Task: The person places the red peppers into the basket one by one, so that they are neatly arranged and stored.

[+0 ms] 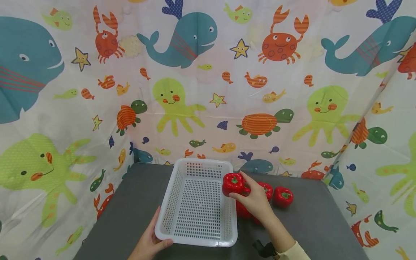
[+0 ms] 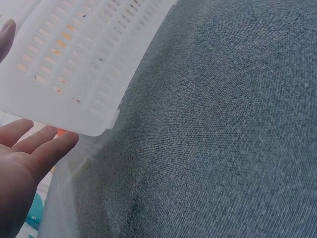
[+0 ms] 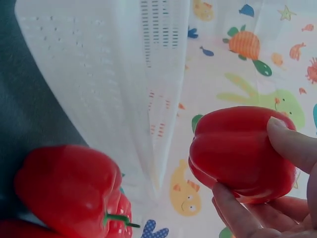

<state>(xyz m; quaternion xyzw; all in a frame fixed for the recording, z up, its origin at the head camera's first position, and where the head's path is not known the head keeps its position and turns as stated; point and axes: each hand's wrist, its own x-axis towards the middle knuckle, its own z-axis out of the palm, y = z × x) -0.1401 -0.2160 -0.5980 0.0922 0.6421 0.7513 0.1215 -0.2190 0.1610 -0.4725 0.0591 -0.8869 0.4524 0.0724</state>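
Observation:
A white perforated plastic basket (image 1: 196, 241) stands on the dark table, its inside bare. At its near-left corner my left hand (image 1: 150, 236) holds it, thumb on the near rim and fingers along the left side. In the left wrist view the fingers (image 2: 54, 148) touch the basket wall (image 2: 74, 94). My right hand (image 1: 251, 196) grips a red bell pepper (image 1: 232, 183) at the basket's right rim, above table height. The right wrist view shows this pepper (image 3: 237, 153) between thumb and fingers. Several more red bell peppers (image 1: 283, 197) lie right of the basket, partly hidden by the right arm.
The dark grey table (image 1: 312, 224) extends on both sides of the basket. A curtain (image 1: 208, 144) printed with sea animals hangs behind and at both sides. Near the right wrist is a black strap-like object (image 1: 264, 249).

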